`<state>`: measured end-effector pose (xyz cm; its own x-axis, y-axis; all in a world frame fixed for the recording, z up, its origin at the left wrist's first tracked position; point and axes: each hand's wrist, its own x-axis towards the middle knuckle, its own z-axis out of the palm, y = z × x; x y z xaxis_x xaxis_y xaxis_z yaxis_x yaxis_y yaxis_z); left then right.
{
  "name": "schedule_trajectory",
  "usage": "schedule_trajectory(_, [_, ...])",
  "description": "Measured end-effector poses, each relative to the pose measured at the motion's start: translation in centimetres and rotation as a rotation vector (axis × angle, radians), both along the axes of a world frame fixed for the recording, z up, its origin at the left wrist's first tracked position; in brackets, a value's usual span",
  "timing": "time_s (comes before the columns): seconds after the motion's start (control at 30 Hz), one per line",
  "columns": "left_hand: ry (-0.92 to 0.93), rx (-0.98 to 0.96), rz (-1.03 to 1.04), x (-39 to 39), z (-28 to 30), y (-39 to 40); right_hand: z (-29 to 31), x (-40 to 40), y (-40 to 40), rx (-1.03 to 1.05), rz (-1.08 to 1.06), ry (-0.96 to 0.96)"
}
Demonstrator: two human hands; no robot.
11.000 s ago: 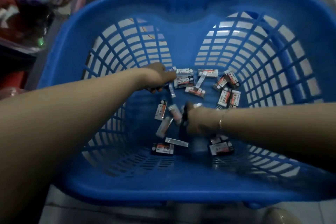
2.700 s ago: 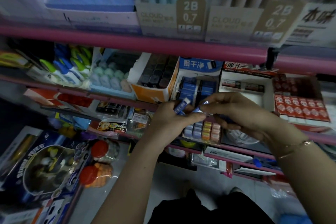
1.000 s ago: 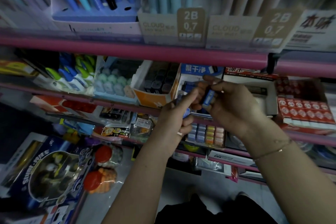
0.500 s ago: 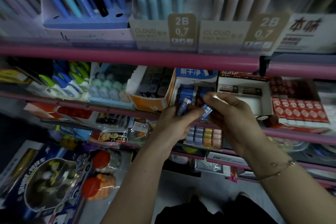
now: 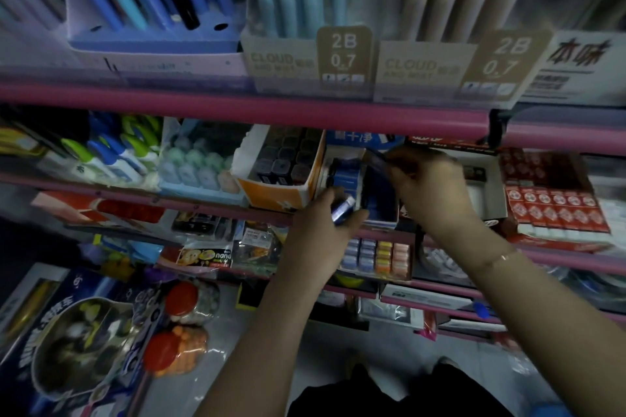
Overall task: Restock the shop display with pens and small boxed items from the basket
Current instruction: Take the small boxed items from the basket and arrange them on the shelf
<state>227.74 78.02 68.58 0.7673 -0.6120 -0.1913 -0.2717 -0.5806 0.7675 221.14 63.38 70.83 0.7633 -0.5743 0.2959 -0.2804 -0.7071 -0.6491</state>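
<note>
A small blue boxed item (image 5: 342, 210) is sitting in the person's left hand (image 5: 327, 218), whose fingers are curling around it, just in front of the lower edge of a white display carton (image 5: 342, 176) that is holding more blue boxes. The right hand (image 5: 428, 184) is reaching over that carton from the right, its fingertips pinching a second small dark blue box (image 5: 374, 159) above the carton's open top; motion blur is hiding the details of this pinch. A thin bracelet (image 5: 501, 257) is circling the right wrist.

The carton is standing on a pink-edged shelf (image 5: 216, 206). Just to its left, an orange and white carton (image 5: 281, 193) is holding dark square items. Further left, a pale blue tray (image 5: 193, 166) is carrying pastel green pieces. To the right of the hands, a white open box (image 5: 481, 189) is standing, and beyond it rows of small red packets (image 5: 555, 206) are lining up.

Above, a thick pink shelf rail (image 5: 237, 108) is running across the view, carrying pen holders (image 5: 149, 47) with blue and black pens and beige cards (image 5: 343, 57) reading "2B 0.7". Below the hands, a tray of small pastel boxes (image 5: 376, 254) is resting on a lower shelf.
</note>
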Motion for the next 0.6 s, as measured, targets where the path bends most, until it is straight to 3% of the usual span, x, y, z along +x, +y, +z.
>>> schedule_trajectory(0.07, [-0.002,0.104,-0.038,0.5,-0.4,0.1,-0.8,2.0,-1.2,-0.208,0.080,0.166])
schedule_trajectory(0.13, [0.032,0.126,-0.040,0.4,-0.8,0.3,-1.6,3.9,-1.6,-0.273,0.140,0.288])
schedule_trajectory(0.27, [0.087,0.082,-0.020,0.2,-1.2,0.7,-2.7,6.0,-0.8,-0.156,0.107,0.350])
schedule_trajectory(0.47, [0.111,0.013,0.025,0.2,-1.3,0.4,-3.1,6.7,1.5,0.200,-0.129,0.187])
schedule_trajectory(0.6, [0.207,-0.057,0.058,0.2,-1.3,0.3,-3.2,6.9,1.8,0.147,-0.206,0.220])
